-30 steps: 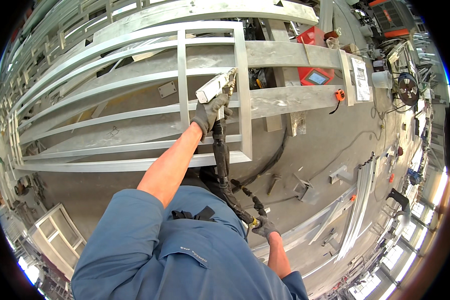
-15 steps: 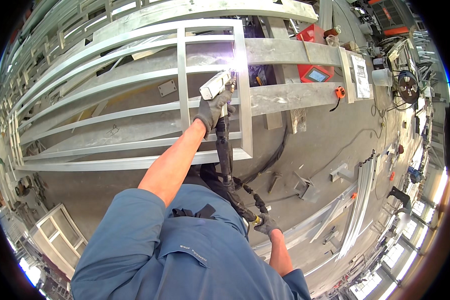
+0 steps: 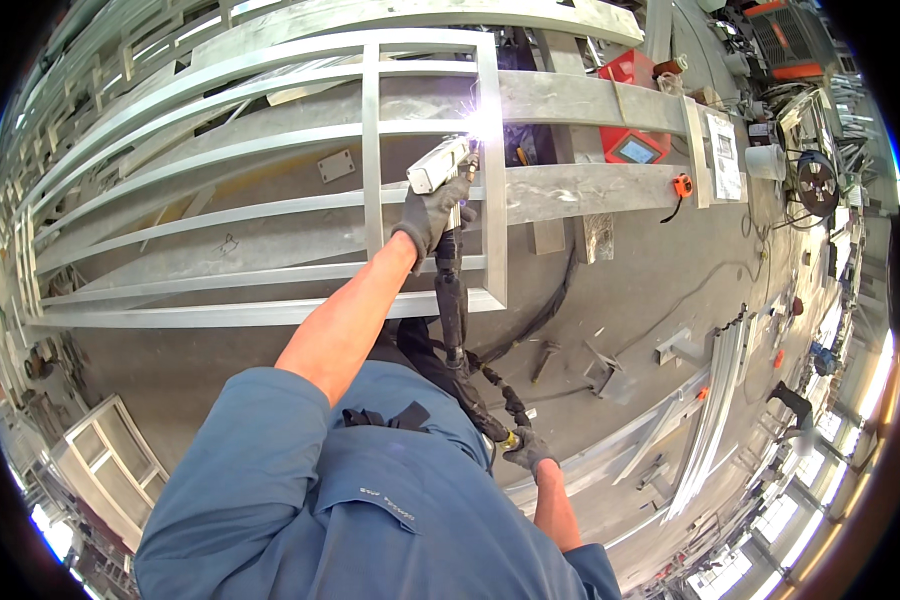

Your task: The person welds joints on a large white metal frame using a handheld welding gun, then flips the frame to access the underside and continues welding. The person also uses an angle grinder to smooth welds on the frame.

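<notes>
My gloved left hand (image 3: 430,215) is closed around a welding gun (image 3: 437,165) with a white box-shaped body. The gun's tip reaches a bright arc (image 3: 484,123) where a crossbar meets the right-hand upright of a silver metal frame (image 3: 373,150); glare hides the joint itself. A thick black-wrapped cable (image 3: 451,290) drops from the gun past my body. Lower down, my gloved right hand (image 3: 532,450) is closed on the black cable beside a yellow fitting (image 3: 511,440).
The frame lies across wide metal beams (image 3: 590,190). Beyond it stand a red machine with a screen (image 3: 635,148), an orange tape measure (image 3: 682,186) and a paper sheet (image 3: 723,155). A hammer (image 3: 545,360) and long metal bars (image 3: 705,430) lie on the floor to the right.
The view has shifted slightly, so the frame sits a little higher and farther right. The arc still burns at the same upright, with fine sparks now visible. Both hands keep their grips.
</notes>
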`<control>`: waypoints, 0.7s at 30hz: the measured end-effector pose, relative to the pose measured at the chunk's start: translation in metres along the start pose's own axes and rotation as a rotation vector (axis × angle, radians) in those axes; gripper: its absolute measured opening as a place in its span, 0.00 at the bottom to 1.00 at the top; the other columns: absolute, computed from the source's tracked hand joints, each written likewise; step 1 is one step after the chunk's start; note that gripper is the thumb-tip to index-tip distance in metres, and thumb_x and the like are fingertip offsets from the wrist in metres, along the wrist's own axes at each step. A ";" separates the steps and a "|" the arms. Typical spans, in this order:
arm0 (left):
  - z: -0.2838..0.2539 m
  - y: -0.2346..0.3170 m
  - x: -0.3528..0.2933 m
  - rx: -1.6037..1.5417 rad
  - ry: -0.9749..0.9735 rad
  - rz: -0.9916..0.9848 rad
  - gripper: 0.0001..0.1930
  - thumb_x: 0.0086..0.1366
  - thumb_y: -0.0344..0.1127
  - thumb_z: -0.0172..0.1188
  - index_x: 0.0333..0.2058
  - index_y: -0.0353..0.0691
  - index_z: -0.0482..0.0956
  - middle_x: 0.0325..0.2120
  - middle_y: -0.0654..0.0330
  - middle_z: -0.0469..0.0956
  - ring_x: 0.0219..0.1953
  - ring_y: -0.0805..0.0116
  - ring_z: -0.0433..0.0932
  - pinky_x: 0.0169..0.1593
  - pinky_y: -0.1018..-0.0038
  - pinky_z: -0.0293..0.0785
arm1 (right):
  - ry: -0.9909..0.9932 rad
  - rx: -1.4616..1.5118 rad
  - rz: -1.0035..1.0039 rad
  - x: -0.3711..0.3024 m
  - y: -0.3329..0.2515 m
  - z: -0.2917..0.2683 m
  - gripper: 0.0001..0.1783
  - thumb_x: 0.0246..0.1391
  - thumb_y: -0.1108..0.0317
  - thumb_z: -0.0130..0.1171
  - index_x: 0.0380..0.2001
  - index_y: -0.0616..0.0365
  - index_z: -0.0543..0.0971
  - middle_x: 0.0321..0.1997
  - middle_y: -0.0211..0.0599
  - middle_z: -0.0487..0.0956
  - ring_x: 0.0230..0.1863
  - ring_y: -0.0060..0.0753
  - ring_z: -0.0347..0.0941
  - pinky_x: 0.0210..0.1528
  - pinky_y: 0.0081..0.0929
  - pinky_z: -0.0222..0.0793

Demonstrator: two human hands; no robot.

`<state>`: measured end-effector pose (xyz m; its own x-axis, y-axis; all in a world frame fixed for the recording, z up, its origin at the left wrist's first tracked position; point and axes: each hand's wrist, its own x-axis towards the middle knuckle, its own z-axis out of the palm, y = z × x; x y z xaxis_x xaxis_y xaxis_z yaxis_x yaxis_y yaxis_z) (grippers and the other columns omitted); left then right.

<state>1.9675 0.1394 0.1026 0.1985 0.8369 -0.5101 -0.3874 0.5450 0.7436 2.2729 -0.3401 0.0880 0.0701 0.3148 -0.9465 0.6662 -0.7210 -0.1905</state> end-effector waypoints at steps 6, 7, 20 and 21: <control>-0.001 -0.002 -0.004 0.005 -0.003 0.029 0.21 0.60 0.46 0.67 0.46 0.38 0.77 0.30 0.61 0.77 0.28 0.68 0.83 0.29 0.72 0.79 | -0.005 -0.003 -0.006 0.002 0.009 0.001 0.28 0.36 0.68 0.77 0.45 0.56 0.80 0.37 0.33 0.84 0.39 0.29 0.79 0.45 0.30 0.75; -0.001 -0.002 -0.005 0.009 -0.015 0.040 0.22 0.60 0.47 0.68 0.46 0.38 0.77 0.30 0.61 0.78 0.28 0.68 0.83 0.29 0.72 0.79 | -0.002 -0.008 -0.008 0.002 0.010 0.001 0.28 0.36 0.67 0.77 0.45 0.55 0.80 0.37 0.33 0.84 0.39 0.30 0.79 0.45 0.30 0.74; 0.022 -0.033 -0.063 0.025 0.116 -0.040 0.22 0.60 0.51 0.66 0.43 0.38 0.77 0.26 0.59 0.80 0.25 0.72 0.78 0.26 0.75 0.73 | 0.058 -0.143 -0.413 -0.028 -0.012 -0.002 0.35 0.38 0.61 0.76 0.54 0.51 0.80 0.51 0.43 0.83 0.54 0.46 0.78 0.59 0.37 0.73; 0.023 -0.037 -0.070 0.038 0.119 -0.022 0.22 0.61 0.51 0.66 0.43 0.39 0.77 0.27 0.58 0.80 0.25 0.73 0.77 0.27 0.75 0.73 | -0.011 -0.078 -0.321 -0.028 -0.023 -0.003 0.34 0.38 0.60 0.76 0.53 0.52 0.81 0.50 0.42 0.83 0.53 0.43 0.79 0.57 0.36 0.74</control>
<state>1.9885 0.0619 0.1205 0.0970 0.8143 -0.5724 -0.3496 0.5663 0.7464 2.2582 -0.3304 0.1202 -0.1601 0.5116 -0.8442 0.7077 -0.5367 -0.4595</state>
